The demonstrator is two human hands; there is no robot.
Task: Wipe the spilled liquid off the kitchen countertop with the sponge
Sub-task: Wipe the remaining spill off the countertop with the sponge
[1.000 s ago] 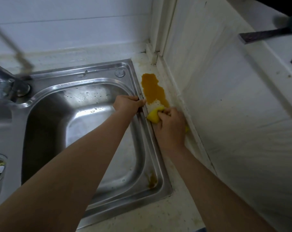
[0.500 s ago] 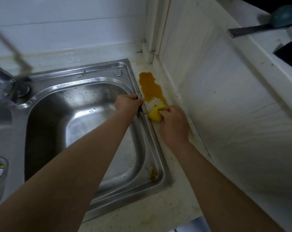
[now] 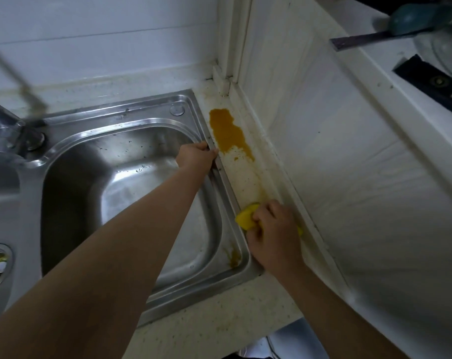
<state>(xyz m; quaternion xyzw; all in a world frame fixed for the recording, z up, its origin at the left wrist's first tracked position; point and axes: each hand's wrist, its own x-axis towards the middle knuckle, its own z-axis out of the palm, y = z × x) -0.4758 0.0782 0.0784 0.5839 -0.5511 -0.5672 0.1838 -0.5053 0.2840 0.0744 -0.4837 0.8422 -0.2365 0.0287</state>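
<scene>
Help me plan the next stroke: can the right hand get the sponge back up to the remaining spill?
Probably yes. The right hand grips the sponge on the strip of countertop, with bare surface up to the spill. The left hand sits aside on the sink rim.

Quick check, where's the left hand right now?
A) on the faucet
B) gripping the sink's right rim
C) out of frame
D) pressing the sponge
B: the left hand is curled over the right rim of the sink, while the right hand holds the yellow sponge on the countertop.
</scene>
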